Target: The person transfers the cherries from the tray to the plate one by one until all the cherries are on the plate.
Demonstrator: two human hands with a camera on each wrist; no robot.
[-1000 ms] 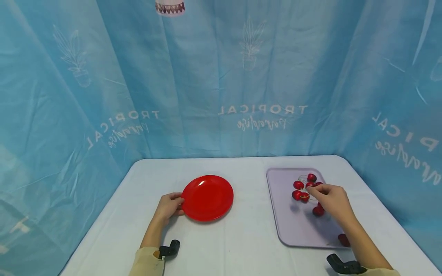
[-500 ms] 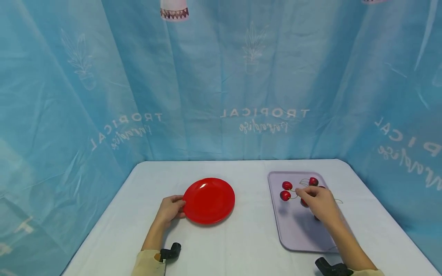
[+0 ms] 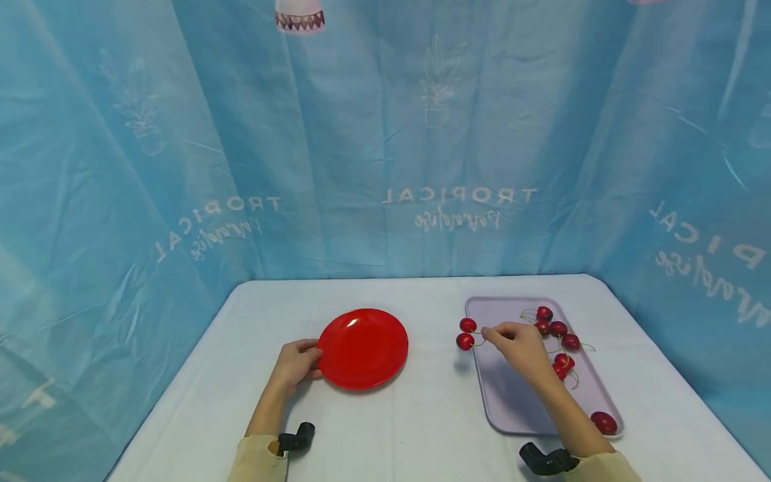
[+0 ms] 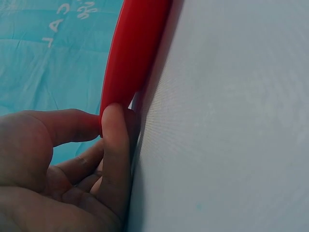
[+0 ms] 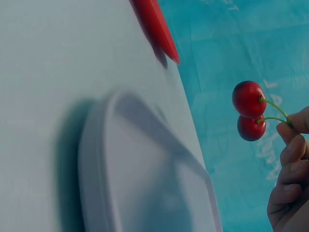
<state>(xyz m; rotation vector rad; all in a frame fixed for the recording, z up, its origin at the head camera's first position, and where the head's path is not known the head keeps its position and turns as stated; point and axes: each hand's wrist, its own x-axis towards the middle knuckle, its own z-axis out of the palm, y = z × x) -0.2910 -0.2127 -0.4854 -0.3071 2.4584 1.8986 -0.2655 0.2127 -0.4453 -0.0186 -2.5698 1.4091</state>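
My right hand (image 3: 508,337) pinches the green stems of a pair of red cherries (image 3: 466,333), which hang in the air over the left edge of the lilac tray (image 3: 512,395). In the right wrist view the cherry pair (image 5: 250,110) dangles from my fingertips (image 5: 292,123) above the tray (image 5: 145,183). Several more cherries (image 3: 557,329) lie on the tray's far and right side. My left hand (image 3: 299,361) grips the left rim of a red plate (image 3: 363,348) on the white table; in the left wrist view thumb and fingers (image 4: 113,140) pinch the plate's edge (image 4: 133,48).
The white table (image 3: 415,428) is ringed by a blue printed curtain (image 3: 385,134) at the back and both sides. One lone cherry (image 3: 604,422) sits at the tray's near right corner. Black wrist mounts (image 3: 297,436) show by both sleeves.
My right hand picked a pair of cherries out of the cluster and carried it left, from mid-tray to the tray's left edge. The left hand kept its hold on the plate.
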